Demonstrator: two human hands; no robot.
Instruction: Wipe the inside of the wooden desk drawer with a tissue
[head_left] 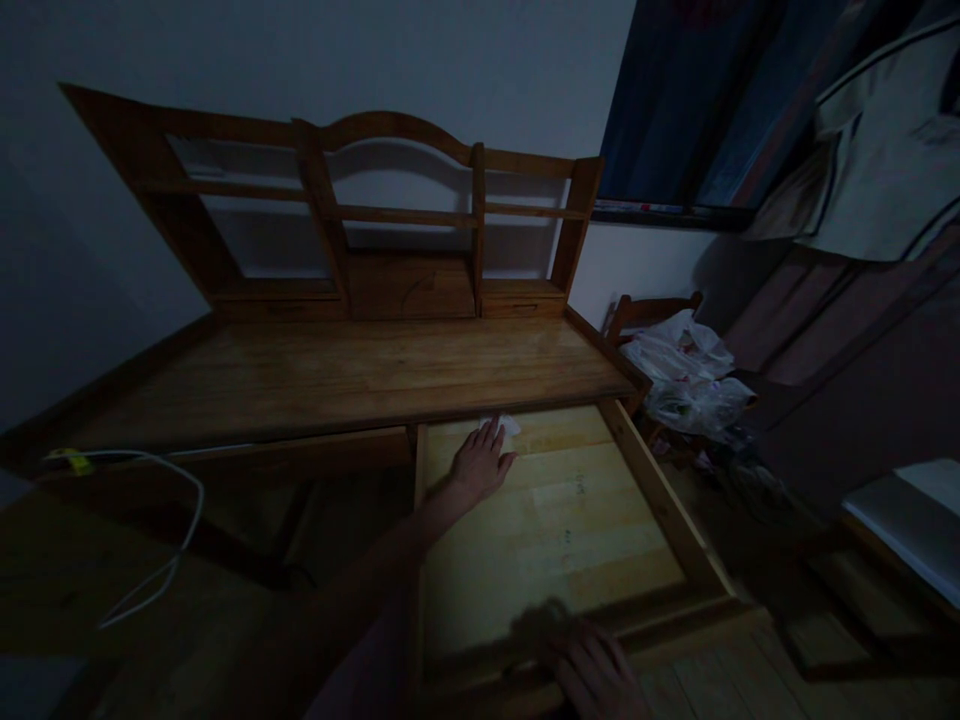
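A wide wooden drawer [540, 520] is pulled out from the desk, its pale bottom bare apart from a few small dark marks. Near its back left corner my left hand [480, 462] lies with fingers stretched over a crumpled white tissue [510, 425], pressing it against the drawer bottom. Part of the tissue is hidden under the fingers. At the front, my right hand [596, 672] has its fingers hooked over the drawer's front panel [679, 640]; the thumb is hard to make out in the dark.
Behind the drawer runs the wooden desktop [360, 365] with a shelf unit [397, 215] at the wall. A white cable [199, 500] hangs off the left front edge. To the right are plastic bags [686, 370] on a chair, hanging clothes [885, 150] and a stool-like piece [847, 610].
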